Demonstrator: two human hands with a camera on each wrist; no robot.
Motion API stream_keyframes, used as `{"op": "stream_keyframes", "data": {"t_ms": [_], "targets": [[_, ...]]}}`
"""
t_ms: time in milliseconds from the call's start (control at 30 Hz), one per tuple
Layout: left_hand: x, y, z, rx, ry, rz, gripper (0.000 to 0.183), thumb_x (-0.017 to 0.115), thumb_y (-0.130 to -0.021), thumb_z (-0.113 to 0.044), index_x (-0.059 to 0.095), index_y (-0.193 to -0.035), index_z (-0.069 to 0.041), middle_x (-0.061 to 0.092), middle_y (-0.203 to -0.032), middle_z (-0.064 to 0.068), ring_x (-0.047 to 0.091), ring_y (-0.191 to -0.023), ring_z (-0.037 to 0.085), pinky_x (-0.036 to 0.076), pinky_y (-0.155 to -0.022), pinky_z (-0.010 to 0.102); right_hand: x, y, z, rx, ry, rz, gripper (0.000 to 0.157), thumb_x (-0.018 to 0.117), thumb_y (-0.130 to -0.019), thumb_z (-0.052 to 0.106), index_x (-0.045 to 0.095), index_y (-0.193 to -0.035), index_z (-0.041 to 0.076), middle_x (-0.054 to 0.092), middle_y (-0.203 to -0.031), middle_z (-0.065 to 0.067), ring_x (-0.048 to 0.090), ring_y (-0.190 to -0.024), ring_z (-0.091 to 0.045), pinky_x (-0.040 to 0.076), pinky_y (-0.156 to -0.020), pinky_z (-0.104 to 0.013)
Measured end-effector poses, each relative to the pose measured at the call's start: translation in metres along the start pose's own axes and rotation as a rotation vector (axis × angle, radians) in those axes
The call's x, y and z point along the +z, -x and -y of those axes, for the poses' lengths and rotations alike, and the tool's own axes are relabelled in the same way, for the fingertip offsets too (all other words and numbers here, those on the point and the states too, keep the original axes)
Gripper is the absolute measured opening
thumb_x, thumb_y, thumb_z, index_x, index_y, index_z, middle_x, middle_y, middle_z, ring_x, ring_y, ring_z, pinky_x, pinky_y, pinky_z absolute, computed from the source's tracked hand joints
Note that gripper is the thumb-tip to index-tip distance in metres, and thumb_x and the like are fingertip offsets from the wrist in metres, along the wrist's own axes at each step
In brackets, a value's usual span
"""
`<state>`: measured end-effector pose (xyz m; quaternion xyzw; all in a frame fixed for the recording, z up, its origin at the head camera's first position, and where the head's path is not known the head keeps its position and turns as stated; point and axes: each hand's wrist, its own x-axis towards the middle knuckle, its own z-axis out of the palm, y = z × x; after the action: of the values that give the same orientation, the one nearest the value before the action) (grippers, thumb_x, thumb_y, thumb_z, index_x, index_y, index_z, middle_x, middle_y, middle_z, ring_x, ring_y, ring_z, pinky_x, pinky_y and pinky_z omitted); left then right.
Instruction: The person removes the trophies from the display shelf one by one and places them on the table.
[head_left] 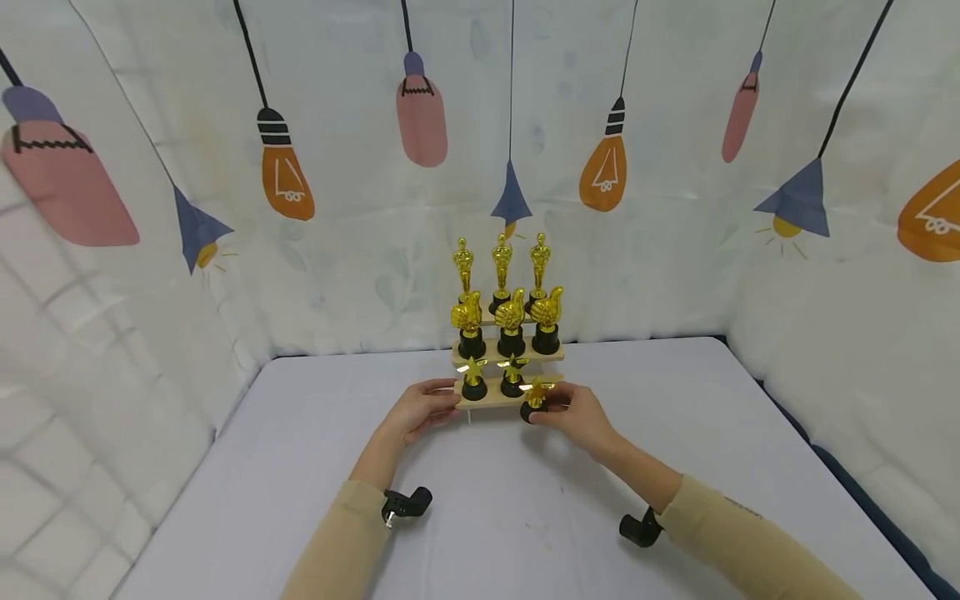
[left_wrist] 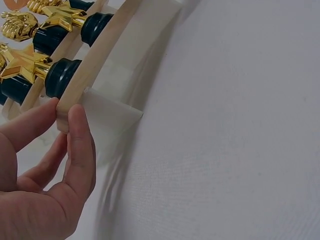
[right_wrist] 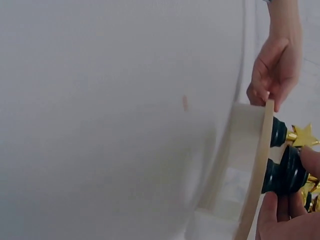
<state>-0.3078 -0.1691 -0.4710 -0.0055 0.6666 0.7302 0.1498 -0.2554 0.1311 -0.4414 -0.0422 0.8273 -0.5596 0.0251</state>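
Near the centre of the frame in the head view, the left arm rises from the bottom edge, leaning right, with the left hand at the near left corner of a tiered wooden stand. The left wrist view shows its fingers close together, pinching the end of the lowest tier from above and below. The right arm slants up and leftward from the lower right, its wrist roughly level with the table. The right hand holds a gold star trophy, fingers wrapped narrowly about its dark base, at the front right of the lowest tier; whether that base touches the wood cannot be told.

Two more star trophies stand on that tier, three thumbs-up trophies on the middle one and three figure trophies on the top.

Small dark lettering runs along the right sleeve, too small to read. The trophies show no readable label.
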Motion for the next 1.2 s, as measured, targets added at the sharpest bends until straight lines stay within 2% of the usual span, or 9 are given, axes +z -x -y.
{"op": "stream_keyframes", "data": {"t_ms": [300, 633, 900, 1200], "targets": [[0.001, 0.000, -0.002, -0.005, 0.002, -0.004, 0.051, 0.066, -0.097, 0.001, 0.049, -0.145, 0.009, 0.061, -0.125, 0.021, 0.069, -0.090, 0.019, 0.060, -0.084, 0.032, 0.025, 0.004, -0.002, 0.002, -0.082, 0.057, 0.039, 0.089, -0.079, 0.007, 0.069, -0.110, -0.004, 0.071, -0.104, -0.009, 0.070, -0.096, -0.023, 0.060, -0.085, -0.036], [0.002, -0.002, -0.001, 0.008, 0.008, 0.007, 0.051, 0.066, -0.097, 0.003, 0.049, -0.145, 0.010, 0.062, -0.125, 0.022, 0.069, -0.091, 0.019, 0.060, -0.085, 0.033, 0.046, 0.002, -0.004, -0.040, -0.110, 0.111, 0.036, 0.088, -0.079, 0.005, 0.071, -0.109, -0.005, 0.071, -0.102, -0.009, 0.070, -0.093, -0.022, 0.060, -0.082, -0.034], [0.000, -0.001, 0.001, -0.003, 0.001, -0.003, 0.051, 0.067, -0.098, 0.000, 0.050, -0.145, 0.008, 0.062, -0.125, 0.020, 0.068, -0.092, 0.018, 0.059, -0.088, 0.034, 0.063, 0.000, -0.006, -0.041, -0.062, 0.137, 0.036, 0.088, -0.081, 0.009, 0.072, -0.111, -0.003, 0.071, -0.100, -0.006, 0.068, -0.092, -0.019, 0.059, -0.082, -0.034], [-0.001, -0.002, 0.000, -0.004, 0.009, 0.001, 0.050, 0.067, -0.098, 0.001, 0.050, -0.144, 0.008, 0.062, -0.126, 0.023, 0.068, -0.095, 0.020, 0.059, -0.090, 0.036, 0.076, 0.000, -0.003, -0.024, 0.024, 0.113, 0.038, 0.088, -0.082, 0.009, 0.070, -0.112, -0.005, 0.069, -0.099, -0.007, 0.063, -0.089, -0.018, 0.057, -0.078, -0.034]]}}
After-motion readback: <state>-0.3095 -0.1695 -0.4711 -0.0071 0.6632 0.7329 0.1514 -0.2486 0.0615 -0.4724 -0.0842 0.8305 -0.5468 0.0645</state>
